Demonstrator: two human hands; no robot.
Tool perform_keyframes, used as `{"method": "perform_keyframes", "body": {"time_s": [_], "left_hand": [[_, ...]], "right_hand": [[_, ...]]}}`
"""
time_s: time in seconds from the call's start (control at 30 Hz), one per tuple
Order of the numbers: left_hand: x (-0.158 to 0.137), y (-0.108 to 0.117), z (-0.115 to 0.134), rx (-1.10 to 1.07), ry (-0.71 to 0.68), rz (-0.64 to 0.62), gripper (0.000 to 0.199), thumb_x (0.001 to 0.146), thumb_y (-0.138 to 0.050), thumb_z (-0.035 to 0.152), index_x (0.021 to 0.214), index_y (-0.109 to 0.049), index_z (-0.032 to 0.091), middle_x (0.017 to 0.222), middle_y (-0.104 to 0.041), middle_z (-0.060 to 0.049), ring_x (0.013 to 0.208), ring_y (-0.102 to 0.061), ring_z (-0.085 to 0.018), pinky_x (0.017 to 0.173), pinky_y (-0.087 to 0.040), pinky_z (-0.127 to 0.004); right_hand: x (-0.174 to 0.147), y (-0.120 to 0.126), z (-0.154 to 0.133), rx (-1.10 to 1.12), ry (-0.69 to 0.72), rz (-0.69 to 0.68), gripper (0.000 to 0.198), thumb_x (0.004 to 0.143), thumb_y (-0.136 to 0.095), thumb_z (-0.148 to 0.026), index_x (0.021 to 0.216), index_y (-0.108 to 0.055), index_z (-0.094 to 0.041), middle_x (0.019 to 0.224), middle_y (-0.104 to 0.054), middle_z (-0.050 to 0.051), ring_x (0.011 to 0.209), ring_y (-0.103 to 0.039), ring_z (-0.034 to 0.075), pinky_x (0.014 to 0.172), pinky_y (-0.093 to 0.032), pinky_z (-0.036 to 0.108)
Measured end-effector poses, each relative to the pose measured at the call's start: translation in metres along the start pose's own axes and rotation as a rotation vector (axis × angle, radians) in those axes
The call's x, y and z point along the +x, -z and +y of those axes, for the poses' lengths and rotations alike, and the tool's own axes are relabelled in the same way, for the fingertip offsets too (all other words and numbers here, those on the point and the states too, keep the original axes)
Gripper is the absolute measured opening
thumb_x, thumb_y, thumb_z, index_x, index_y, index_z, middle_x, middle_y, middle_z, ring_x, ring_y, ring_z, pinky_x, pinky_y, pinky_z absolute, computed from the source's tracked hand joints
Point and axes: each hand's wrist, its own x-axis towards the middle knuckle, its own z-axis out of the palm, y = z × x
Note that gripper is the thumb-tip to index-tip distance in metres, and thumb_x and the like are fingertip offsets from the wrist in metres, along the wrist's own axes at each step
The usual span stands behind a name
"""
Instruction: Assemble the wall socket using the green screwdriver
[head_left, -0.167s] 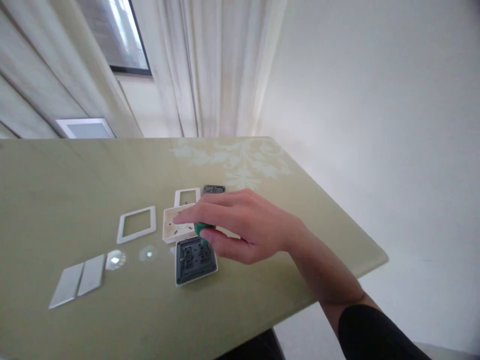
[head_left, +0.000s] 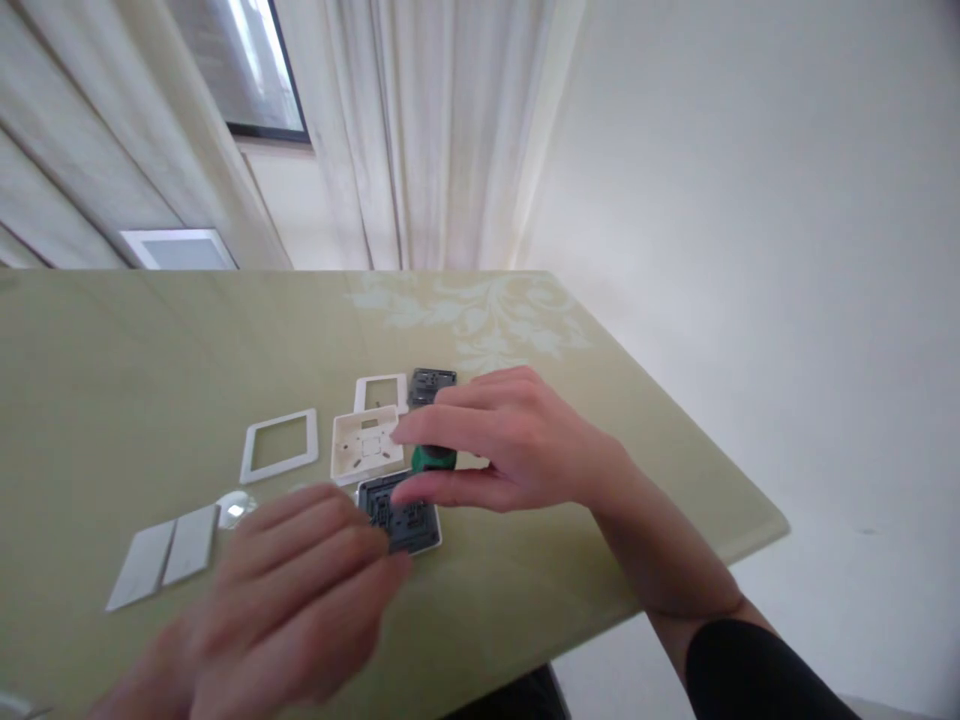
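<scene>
My right hand [head_left: 517, 440] has thumb and index finger apart, around the green handle [head_left: 435, 458] of what looks like a screwdriver; its shaft is hidden. Below it lies a dark grey switch module [head_left: 416, 535] in a white frame, contact side up. My left hand [head_left: 300, 600], blurred by motion, reaches to the module's near left side; its curled fingertips cover that corner, and I cannot tell if they grip it. A white open mounting box [head_left: 367, 445] sits just behind the module, close to my right index fingertip.
Two white rocker plates [head_left: 165, 552] lie at the left. One white frame [head_left: 279, 445] is behind them, another frame [head_left: 381, 393] behind the box. A second dark module [head_left: 433, 383] stands beyond my right hand. The table edge [head_left: 675, 390] slopes down the right side.
My left hand has come in from the lower left to the switch module. My right hand has shifted slightly right, its thumb and index wider apart, showing more of the mounting box.
</scene>
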Motion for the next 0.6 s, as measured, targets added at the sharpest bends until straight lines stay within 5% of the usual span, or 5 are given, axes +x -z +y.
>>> {"method": "perform_keyframes", "body": {"time_s": [0.13, 0.27, 0.33, 0.47, 0.6], "left_hand": [[0.008, -0.025, -0.034, -0.056, 0.103, -0.078, 0.028, 0.098, -0.061, 0.016, 0.124, -0.067, 0.021, 0.105, -0.077, -0.007, 0.092, -0.069, -0.024, 0.083, -0.058, -0.038], [-0.018, -0.04, -0.042, -0.041, 0.226, -0.286, 0.062, 0.096, -0.075, 0.046, 0.152, -0.058, 0.025, 0.137, -0.072, -0.012, 0.121, -0.067, -0.034, 0.103, -0.059, -0.048], [-0.029, -0.046, -0.039, -0.018, 0.248, -0.337, 0.072, 0.094, -0.079, 0.049, 0.158, -0.053, 0.027, 0.143, -0.069, -0.012, 0.126, -0.064, -0.036, 0.107, -0.058, -0.051], [-0.034, -0.052, -0.032, -0.035, 0.312, -0.31, 0.07, 0.097, -0.078, 0.04, 0.159, -0.05, 0.027, 0.149, -0.064, -0.013, 0.131, -0.06, -0.036, 0.109, -0.058, -0.053], [-0.031, -0.054, -0.03, -0.091, 0.365, -0.325, 0.071, 0.094, -0.081, 0.039, 0.158, -0.052, 0.026, 0.148, -0.065, -0.011, 0.13, -0.059, -0.035, 0.111, -0.058, -0.052]], "right_hand": [[-0.001, -0.006, 0.002, -0.128, -0.05, 0.051, 0.032, 0.112, -0.059, -0.046, 0.099, -0.071, -0.019, 0.081, -0.074, 0.0, 0.07, -0.064, 0.014, 0.063, -0.039, 0.03], [0.0, 0.006, 0.003, 0.093, -0.105, -0.111, 0.038, 0.11, -0.054, -0.025, 0.145, -0.058, -0.01, 0.127, -0.078, 0.011, 0.109, -0.073, 0.02, 0.088, -0.054, 0.032], [0.002, 0.011, 0.005, 0.212, -0.096, -0.176, 0.042, 0.112, -0.052, -0.022, 0.153, -0.052, -0.012, 0.139, -0.075, 0.011, 0.121, -0.071, 0.018, 0.098, -0.054, 0.03], [0.004, 0.005, 0.007, 0.108, -0.104, -0.12, 0.023, 0.113, -0.062, -0.04, 0.121, -0.07, -0.02, 0.104, -0.081, 0.002, 0.087, -0.072, 0.013, 0.074, -0.051, 0.026], [0.004, -0.008, 0.001, -0.09, -0.109, 0.11, 0.041, 0.103, -0.074, -0.05, 0.076, -0.061, -0.022, 0.063, -0.064, -0.005, 0.053, -0.052, 0.011, 0.052, -0.033, 0.032]]}}
